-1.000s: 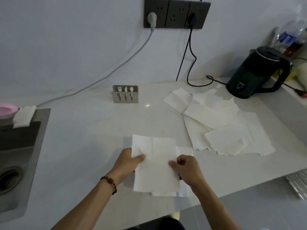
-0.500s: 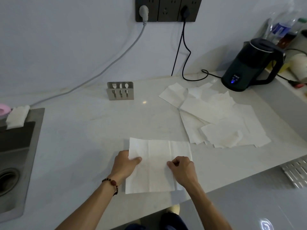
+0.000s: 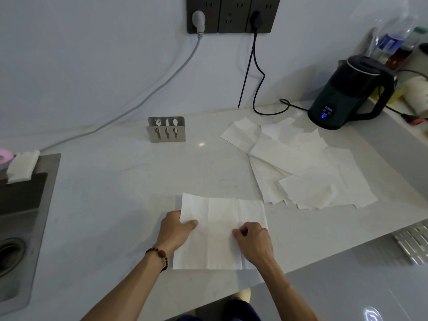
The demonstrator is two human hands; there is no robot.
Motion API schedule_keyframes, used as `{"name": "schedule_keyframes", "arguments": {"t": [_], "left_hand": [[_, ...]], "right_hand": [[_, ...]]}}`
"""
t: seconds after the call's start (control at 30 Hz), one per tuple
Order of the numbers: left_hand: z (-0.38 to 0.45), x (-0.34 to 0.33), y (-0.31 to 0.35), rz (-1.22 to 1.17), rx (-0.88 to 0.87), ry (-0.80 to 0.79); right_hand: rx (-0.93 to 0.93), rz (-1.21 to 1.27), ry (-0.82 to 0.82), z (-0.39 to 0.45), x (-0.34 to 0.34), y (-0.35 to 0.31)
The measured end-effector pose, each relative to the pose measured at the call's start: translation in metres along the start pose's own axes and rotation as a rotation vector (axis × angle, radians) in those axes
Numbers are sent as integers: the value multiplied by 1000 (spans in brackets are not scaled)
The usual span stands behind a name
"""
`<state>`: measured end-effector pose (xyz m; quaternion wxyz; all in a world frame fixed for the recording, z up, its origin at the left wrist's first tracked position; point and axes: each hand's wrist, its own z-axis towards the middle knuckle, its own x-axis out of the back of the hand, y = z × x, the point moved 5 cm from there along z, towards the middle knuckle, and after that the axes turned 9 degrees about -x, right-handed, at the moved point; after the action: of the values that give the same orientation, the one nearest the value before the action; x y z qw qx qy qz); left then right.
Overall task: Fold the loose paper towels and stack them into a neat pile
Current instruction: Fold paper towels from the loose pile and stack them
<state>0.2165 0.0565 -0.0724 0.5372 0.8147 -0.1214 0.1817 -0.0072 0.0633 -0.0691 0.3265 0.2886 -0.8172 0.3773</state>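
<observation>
Paper towel in hand: a white sheet [image 3: 222, 230] lies flat on the worktop [image 3: 111, 193], low and centre in the frame, with two faint creases dividing it into three panels.
Left hand: the left hand [image 3: 174, 230] holds the sheet's left edge, thumb on top and fingers tucked under the paper, pinched shut on it. A beaded bracelet [image 3: 158, 254] circles the wrist.
Right hand: the right hand [image 3: 254, 239] rests on the sheet's right panel, fingers curled in and closed on the paper near the right crease.
Loose paper towels: a scattered heap of white sheets [image 3: 301, 165] overlaps untidily at centre right of the frame, well apart from the held sheet, reaching back almost to the kettle.
Kettle: a dark electric kettle [image 3: 347, 93] stands at upper right, a blue light glowing on its base and its handle facing right.
Napkin holder: a small steel stand [image 3: 166, 129] with fork, knife and spoon cut-outs sits upright, above centre, near the wall.
Sockets: a dark strip of wall sockets [image 3: 231, 15] runs along the top edge; a grey plug [image 3: 198, 20] and a black plug [image 3: 256, 18] hang from it, their cords trailing down to the worktop.
Sink: a steel sink [image 3: 20, 216] fills the left edge, with a folded white cloth [image 3: 22, 165] on its far rim beside something pink [image 3: 5, 155].
Far right: bottles [image 3: 393, 38] and a pale cup [image 3: 414, 93] crowd the upper right corner behind the kettle, too blurred to describe further.
</observation>
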Motion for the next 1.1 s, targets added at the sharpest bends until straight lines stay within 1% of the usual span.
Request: {"name": "schedule_keyframes", "arguments": {"t": [0.2, 0.23, 0.3, 0.33, 0.37, 0.4, 0.43, 0.47, 0.53, 0.57, 0.6, 0.63, 0.67, 0.77, 0.97, 1.03, 1.1], "left_hand": [[1, 1, -2, 40, -18, 13], [1, 3, -2, 86, -25, 40], [-1, 9, 2, 317, -76, 141], [-3, 10, 6, 454, -136, 202], [-5, 9, 11, 562, -246, 242], [-7, 3, 20, 639, -398, 233], [-10, -7, 27, 693, -556, 178], [-12, -20, 30, 757, -676, 76], [-17, -48, 28, 898, -830, -202], [-19, -59, 26, 976, -877, -323], [-21, -68, 22, 1035, -880, -436], [-21, -73, 16, 1073, -840, -530], [-20, -75, 11, 1085, -787, -580], [-13, -73, 9, 1077, -713, -584], [-1, -68, 16, 1082, -671, -584], [1, -69, 18, 1068, -666, -572], [0, -69, 19, 1069, -664, -560]], "right_hand": [[10, -43, 33, 2, 1, 0], [14, -47, 37, 2, 1, -1], [23, -47, 36, 2, 2, -2], [27, -35, 33, 3, 2, -2], [30, -11, 33, 3, 3, -1], [36, 25, 46, 4, 6, 0], [43, 63, 79, 5, 10, 2], [45, 87, 130, 7, 16, 5], [22, 81, 236, 9, 28, 12], [-2, 65, 255, 12, 31, 17], [-27, 54, 253, 14, 32, 21], [-45, 50, 241, 15, 33, 23], [-53, 52, 225, 15, 32, 23], [-67, 115, 171, 20, 29, 20], [-197, 554, -24, 35, 37, 10], [-168, 590, -85, 37, 40, 5], [-92, 579, -145, 33, 39, -5]]}}
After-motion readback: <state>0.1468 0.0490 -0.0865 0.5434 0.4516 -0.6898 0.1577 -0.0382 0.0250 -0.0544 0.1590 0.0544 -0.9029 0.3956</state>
